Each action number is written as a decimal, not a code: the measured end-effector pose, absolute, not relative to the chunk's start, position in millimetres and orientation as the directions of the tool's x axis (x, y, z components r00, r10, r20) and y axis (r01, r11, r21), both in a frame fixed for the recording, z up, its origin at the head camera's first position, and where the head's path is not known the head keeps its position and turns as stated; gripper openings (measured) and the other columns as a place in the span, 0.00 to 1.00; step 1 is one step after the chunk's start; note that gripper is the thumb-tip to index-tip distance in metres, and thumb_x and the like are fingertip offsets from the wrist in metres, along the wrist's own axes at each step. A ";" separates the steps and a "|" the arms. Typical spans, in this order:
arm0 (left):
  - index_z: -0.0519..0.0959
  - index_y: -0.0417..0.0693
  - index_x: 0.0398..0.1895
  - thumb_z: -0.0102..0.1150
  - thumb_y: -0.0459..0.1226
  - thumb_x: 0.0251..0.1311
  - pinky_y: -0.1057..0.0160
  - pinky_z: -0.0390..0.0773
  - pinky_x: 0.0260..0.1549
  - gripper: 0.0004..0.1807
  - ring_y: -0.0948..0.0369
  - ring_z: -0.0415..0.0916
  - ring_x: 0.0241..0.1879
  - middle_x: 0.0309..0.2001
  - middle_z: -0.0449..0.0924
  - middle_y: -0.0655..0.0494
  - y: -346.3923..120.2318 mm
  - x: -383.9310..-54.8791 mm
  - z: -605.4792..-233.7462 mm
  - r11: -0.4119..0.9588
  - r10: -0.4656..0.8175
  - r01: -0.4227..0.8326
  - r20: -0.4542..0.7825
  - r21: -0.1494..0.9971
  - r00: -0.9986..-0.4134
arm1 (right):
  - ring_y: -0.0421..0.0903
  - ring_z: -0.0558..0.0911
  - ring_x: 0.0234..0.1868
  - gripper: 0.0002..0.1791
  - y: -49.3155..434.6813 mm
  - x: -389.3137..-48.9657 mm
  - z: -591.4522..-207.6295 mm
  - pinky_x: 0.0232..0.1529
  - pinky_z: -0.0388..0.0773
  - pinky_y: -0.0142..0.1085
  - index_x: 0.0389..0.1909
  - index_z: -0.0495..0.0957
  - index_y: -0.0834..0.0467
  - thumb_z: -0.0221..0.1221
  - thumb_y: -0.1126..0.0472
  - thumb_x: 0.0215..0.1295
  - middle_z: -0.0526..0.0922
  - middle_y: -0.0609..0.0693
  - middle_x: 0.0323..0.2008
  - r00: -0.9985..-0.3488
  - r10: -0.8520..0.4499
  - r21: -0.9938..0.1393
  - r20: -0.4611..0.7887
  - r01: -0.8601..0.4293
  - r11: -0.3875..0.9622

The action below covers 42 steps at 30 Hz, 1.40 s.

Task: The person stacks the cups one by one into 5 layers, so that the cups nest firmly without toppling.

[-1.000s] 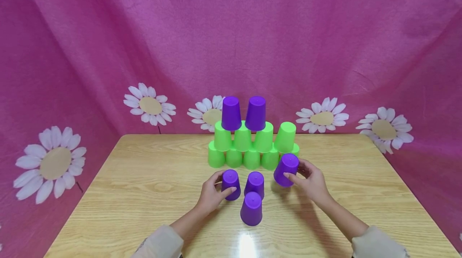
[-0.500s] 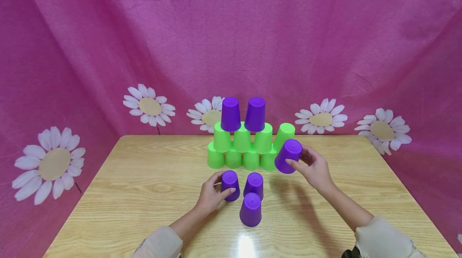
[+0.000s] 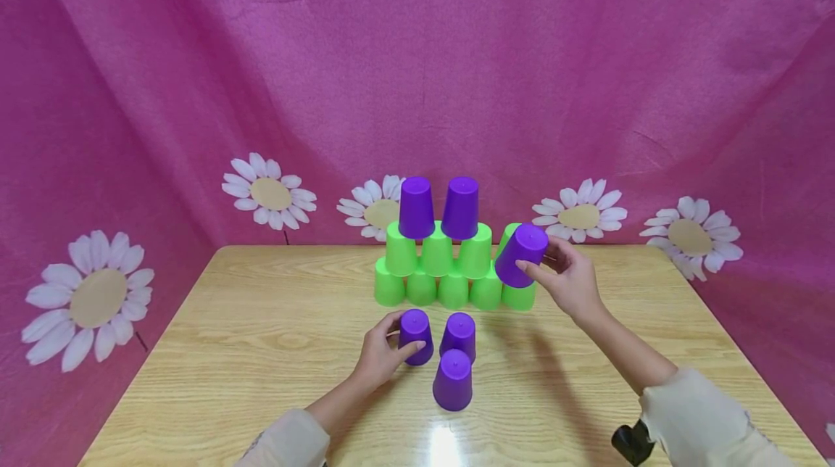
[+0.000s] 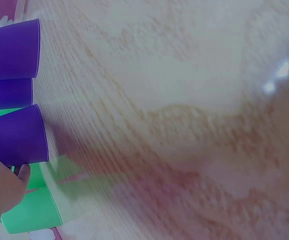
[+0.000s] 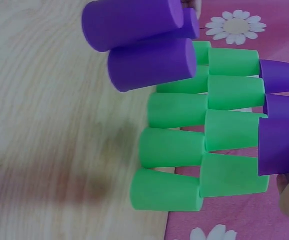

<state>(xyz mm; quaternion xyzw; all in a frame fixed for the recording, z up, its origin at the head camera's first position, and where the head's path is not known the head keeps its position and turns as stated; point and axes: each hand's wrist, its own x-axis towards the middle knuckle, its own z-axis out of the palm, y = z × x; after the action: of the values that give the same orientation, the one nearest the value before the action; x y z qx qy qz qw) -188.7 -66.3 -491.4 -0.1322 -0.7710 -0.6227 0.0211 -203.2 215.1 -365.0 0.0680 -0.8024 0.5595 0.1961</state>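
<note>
My right hand (image 3: 574,282) grips an upside-down purple cup (image 3: 518,260), tilted and raised in front of the right end of the green cups. In the right wrist view that purple cup (image 5: 282,145) overlaps the upper row's end green cup (image 5: 234,174). My left hand (image 3: 381,354) holds another purple cup (image 3: 415,336) around its side, low at the table. Beside it stand two more purple cups, one (image 3: 459,333) behind the other (image 3: 453,383). Two rows of upside-down green cups (image 3: 454,291) rise at the back, with two purple cups (image 3: 416,209) on top at the left.
The wooden table (image 3: 274,322) carries everything. Behind and beside it hangs a pink cloth (image 3: 417,75) with white daisies. A black object (image 3: 633,442) shows at the right sleeve (image 3: 698,409).
My right hand has lifted its purple cup from low over the table up to the upper green row. The left hand has stayed at its cup.
</note>
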 end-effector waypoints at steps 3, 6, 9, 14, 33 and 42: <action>0.71 0.32 0.53 0.66 0.29 0.48 0.61 0.80 0.48 0.27 0.43 0.76 0.48 0.47 0.77 0.34 -66.6 -188.7 -491.3 0.192 0.176 0.229 0.197 0.954 -0.965 | 0.23 0.76 0.37 0.25 214.4 -207.7 -360.6 0.45 0.74 0.15 0.50 0.73 0.72 0.66 0.72 0.49 0.76 0.26 0.32 -0.909 0.115 -0.872 0.401 -0.340 0.351; 0.71 0.32 0.54 0.66 0.30 0.49 0.60 0.80 0.48 0.27 0.44 0.76 0.49 0.48 0.76 0.35 -66.8 -188.5 -491.0 0.184 0.174 0.228 0.197 0.956 -0.965 | 0.24 0.76 0.37 0.24 213.3 -211.7 -356.2 0.45 0.73 0.16 0.50 0.73 0.72 0.66 0.72 0.49 0.75 0.23 0.31 -0.904 0.118 -0.872 0.411 -0.352 0.340; 0.70 0.31 0.53 0.66 0.28 0.49 0.59 0.79 0.49 0.26 0.43 0.76 0.49 0.47 0.76 0.34 -65.8 -188.2 -489.0 0.187 0.175 0.231 0.199 0.955 -0.964 | 0.24 0.76 0.37 0.24 211.6 -214.5 -351.5 0.45 0.74 0.16 0.50 0.73 0.71 0.65 0.71 0.50 0.75 0.23 0.31 -0.902 0.124 -0.872 0.415 -0.354 0.338; 0.71 0.30 0.52 0.66 0.27 0.48 0.60 0.80 0.48 0.26 0.42 0.77 0.48 0.46 0.77 0.33 -65.4 -189.3 -488.4 0.206 0.180 0.239 0.204 0.949 -0.962 | 0.23 0.76 0.37 0.26 207.7 -220.6 -343.8 0.43 0.74 0.16 0.53 0.72 0.70 0.65 0.70 0.51 0.82 0.53 0.42 -0.901 0.135 -0.869 0.413 -0.345 0.355; 0.70 0.33 0.55 0.67 0.31 0.49 0.56 0.78 0.51 0.28 0.44 0.75 0.51 0.49 0.77 0.36 -70.6 -191.9 -479.6 0.256 0.169 0.214 0.174 0.943 -0.970 | 0.32 0.76 0.42 0.27 200.1 -253.6 -338.0 0.43 0.74 0.16 0.56 0.70 0.69 0.64 0.67 0.54 0.78 0.66 0.50 -0.920 0.226 -0.908 0.321 -0.231 0.350; 0.71 0.35 0.55 0.67 0.34 0.50 0.52 0.78 0.52 0.28 0.45 0.75 0.51 0.51 0.77 0.38 -75.5 -198.0 -461.1 0.275 0.128 0.221 0.192 0.936 -0.973 | 0.57 0.76 0.54 0.29 198.0 -261.5 -335.7 0.56 0.75 0.40 0.57 0.68 0.71 0.63 0.67 0.55 0.76 0.69 0.52 -0.924 0.222 -0.911 0.311 -0.223 0.346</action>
<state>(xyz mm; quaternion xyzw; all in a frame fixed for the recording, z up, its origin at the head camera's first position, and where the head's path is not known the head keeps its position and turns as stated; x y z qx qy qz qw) -198.0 -75.5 -461.1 -0.1095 -0.7975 -0.5920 0.0393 -261.5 198.0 -335.7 0.0004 -0.7970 0.5716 0.1949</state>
